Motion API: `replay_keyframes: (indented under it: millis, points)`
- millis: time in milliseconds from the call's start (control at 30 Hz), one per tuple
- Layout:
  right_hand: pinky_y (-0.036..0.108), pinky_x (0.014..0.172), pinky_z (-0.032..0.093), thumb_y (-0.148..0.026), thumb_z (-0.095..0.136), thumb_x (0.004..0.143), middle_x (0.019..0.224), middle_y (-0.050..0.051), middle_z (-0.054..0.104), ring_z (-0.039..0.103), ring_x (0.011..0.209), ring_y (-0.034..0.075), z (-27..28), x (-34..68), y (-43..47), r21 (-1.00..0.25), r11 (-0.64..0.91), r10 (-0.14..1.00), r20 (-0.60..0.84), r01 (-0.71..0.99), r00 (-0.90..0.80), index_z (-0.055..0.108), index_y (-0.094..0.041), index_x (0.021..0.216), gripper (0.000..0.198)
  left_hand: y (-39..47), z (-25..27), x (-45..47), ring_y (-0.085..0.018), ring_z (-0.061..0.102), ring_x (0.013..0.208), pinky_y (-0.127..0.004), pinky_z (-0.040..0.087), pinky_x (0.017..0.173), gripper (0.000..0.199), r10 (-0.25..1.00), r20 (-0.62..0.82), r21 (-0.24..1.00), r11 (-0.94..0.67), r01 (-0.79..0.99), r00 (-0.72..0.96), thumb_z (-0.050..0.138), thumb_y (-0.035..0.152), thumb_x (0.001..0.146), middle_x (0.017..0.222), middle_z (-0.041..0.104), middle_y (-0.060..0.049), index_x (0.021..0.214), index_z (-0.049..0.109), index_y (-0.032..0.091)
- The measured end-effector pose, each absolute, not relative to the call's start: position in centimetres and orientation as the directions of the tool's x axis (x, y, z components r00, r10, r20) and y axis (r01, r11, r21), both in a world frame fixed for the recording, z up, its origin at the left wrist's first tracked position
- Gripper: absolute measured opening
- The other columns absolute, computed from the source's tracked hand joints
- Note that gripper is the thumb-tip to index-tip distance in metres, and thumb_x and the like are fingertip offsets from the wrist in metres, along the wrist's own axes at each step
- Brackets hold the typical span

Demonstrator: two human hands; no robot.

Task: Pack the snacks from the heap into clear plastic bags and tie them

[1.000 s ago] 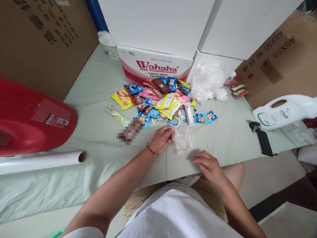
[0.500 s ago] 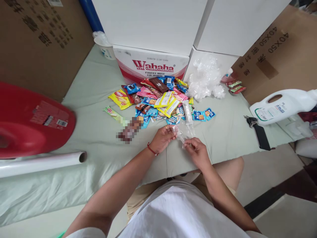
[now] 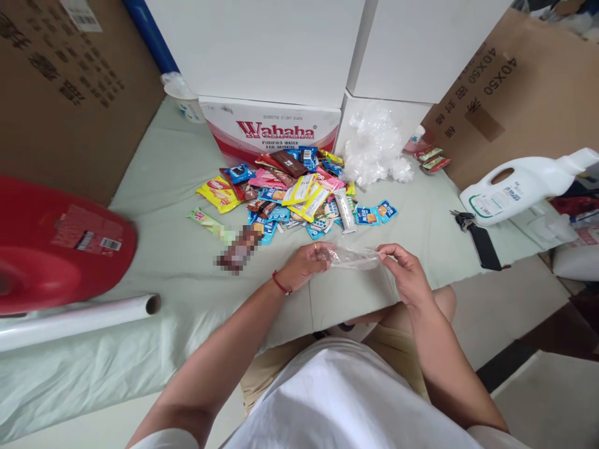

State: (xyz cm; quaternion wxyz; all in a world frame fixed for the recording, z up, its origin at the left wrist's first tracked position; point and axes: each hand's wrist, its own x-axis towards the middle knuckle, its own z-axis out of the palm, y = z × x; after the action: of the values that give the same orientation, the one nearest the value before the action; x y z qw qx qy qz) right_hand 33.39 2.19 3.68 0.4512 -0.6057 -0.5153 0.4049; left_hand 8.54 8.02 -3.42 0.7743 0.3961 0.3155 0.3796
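Clear bag [image 3: 356, 257], long axis running crosswise between left hand [image 3: 305, 267] and right hand [image 3: 406, 269], each grip pinching an end; snack pile [image 3: 306, 202] beyond, nearer left.

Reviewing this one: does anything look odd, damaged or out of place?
One oddity: a blocky, pixelated patch blurs a brown item and one end of the green packet, left of the left hand, hiding their detail. Nothing looks clearly spilled or damaged.

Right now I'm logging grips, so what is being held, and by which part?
A clear plastic bag: the left hand grips one end, the right hand pinches the opposite end.
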Motion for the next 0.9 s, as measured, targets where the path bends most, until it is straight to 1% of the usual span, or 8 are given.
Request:
replay_keyframes:
  millis: [100,233,433,500,567,700,767,900]
  points:
    - [0.031,0.079,0.046,-0.047,0.072,0.088,0.090,0.002,0.067,0.058,0.087,0.019,4.8,34.3,2.1,-0.962,-0.043,0.996,-0.020,0.271,0.085,0.067,-0.023,0.087,0.025,7.4,-2.8,8.6,-0.015,0.065,0.082,-0.025,0.047,0.073,0.050,0.830,-0.212,0.914,0.356,-0.196,0.516,0.087,0.023,0.060,0.097,0.076,-0.006,0.108,0.076,0.019]
    - [0.029,0.071,0.045,-0.048,0.074,0.087,0.075,-0.002,0.060,0.054,0.073,0.016,5.9,34.8,2.7,-0.968,-0.045,0.999,-0.050,0.246,-0.014,0.068,-0.023,0.090,0.026,5.6,-1.8,8.9,-0.017,0.065,0.078,-0.026,0.046,0.071,0.036,0.823,-0.247,0.944,0.323,-0.064,0.512,0.078,0.022,0.063,0.086,0.075,-0.003,0.098,0.076,0.018]
    - [0.029,0.076,0.049,-0.050,0.073,0.087,0.085,0.001,0.067,0.060,0.081,0.016,4.0,34.2,1.9,-0.951,-0.038,0.994,-0.066,0.306,-0.083,0.069,-0.022,0.090,0.029,2.1,-1.1,8.2,-0.010,0.043,0.056,-0.023,0.031,0.055,0.014,0.963,-0.266,0.942,0.267,-0.201,0.034,0.068,0.027,0.068,0.067,0.057,0.005,0.079,0.062,0.020]
    - [0.031,0.079,0.053,-0.055,0.072,0.088,0.096,0.003,0.071,0.065,0.091,0.019,2.9,34.1,1.2,-0.945,-0.109,0.978,-0.157,0.309,-0.137,0.070,-0.022,0.096,0.034,1.0,-1.2,7.8,-0.012,0.047,0.062,-0.024,0.036,0.060,0.014,0.971,-0.218,0.967,0.201,-0.154,-0.098,0.067,0.026,0.071,0.071,0.058,0.004,0.083,0.062,0.021]
    - [0.035,0.085,0.057,-0.063,0.069,0.088,0.111,0.007,0.073,0.067,0.105,0.023,1.8,34.1,0.8,-0.959,-0.216,0.962,-0.241,0.184,-0.130,0.068,-0.024,0.112,0.046,-0.1,-1.4,7.7,-0.014,0.054,0.071,-0.026,0.041,0.068,0.012,0.979,-0.136,0.990,0.131,-0.043,-0.153,0.065,0.024,0.074,0.078,0.061,0.001,0.086,0.063,0.022]
    - [0.042,0.084,0.063,-0.073,0.069,0.084,0.123,0.012,0.072,0.070,0.114,0.027,0.2,33.8,1.8,-0.926,-0.349,0.934,-0.356,-0.146,0.028,0.055,-0.030,0.134,0.068,-2.0,-2.1,7.6,-0.018,0.057,0.082,-0.029,0.042,0.076,0.007,0.997,0.066,0.979,-0.055,0.195,-0.050,0.059,0.017,0.080,0.087,0.060,-0.001,0.081,0.058,0.024]
    - [0.043,0.081,0.064,-0.073,0.070,0.083,0.118,0.011,0.073,0.071,0.109,0.027,-0.3,33.6,2.7,-0.901,-0.366,0.911,-0.397,-0.233,0.107,0.057,-0.029,0.127,0.064,-2.8,-2.2,7.4,-0.018,0.056,0.083,-0.029,0.042,0.076,0.010,0.993,0.111,0.952,-0.121,0.282,0.049,0.055,0.013,0.079,0.090,0.059,-0.002,0.078,0.055,0.024]
    - [0.041,0.074,0.063,-0.071,0.074,0.079,0.101,0.006,0.075,0.073,0.092,0.024,-0.5,33.3,3.9,-0.868,-0.383,0.886,-0.443,-0.316,0.141,0.061,-0.028,0.113,0.056,-3.9,-1.8,6.8,-0.021,0.057,0.088,-0.032,0.044,0.078,0.011,0.980,0.053,0.922,-0.122,0.368,0.193,0.058,0.015,0.074,0.097,0.058,-0.005,0.081,0.056,0.023]
